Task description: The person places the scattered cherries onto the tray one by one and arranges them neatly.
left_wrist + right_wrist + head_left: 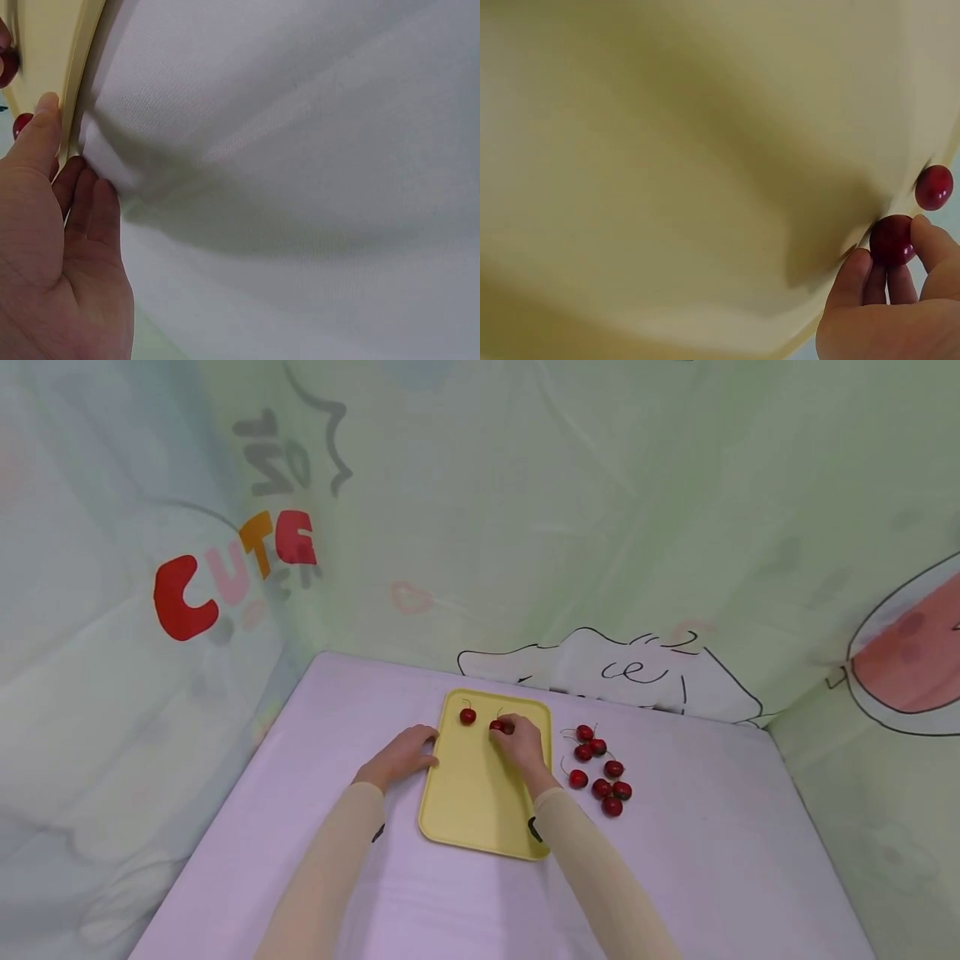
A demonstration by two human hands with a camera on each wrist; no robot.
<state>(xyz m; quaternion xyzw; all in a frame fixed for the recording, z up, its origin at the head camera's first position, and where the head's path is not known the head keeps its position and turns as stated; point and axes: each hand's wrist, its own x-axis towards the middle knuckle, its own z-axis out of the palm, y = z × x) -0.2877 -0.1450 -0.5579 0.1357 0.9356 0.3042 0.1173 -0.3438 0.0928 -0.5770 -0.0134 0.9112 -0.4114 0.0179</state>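
A yellow rectangular tray (472,797) lies on the table. My left hand (399,758) rests at its left edge, fingertips and thumb touching the rim with the fingers fairly straight. Over the tray's far right part, my right hand (527,750) pinches a dark red cherry (889,241) between thumb and fingers, close to the tray surface. Another cherry (467,717), its stem pointing up, sits in the tray's far left corner area. In the right wrist view that second cherry (934,187) shows just beyond the pinched one.
Several loose cherries (601,788) with stems lie on the pale lilac tablecloth (697,852), right of the tray. Printed curtains (465,510) enclose the table at the back and both sides.
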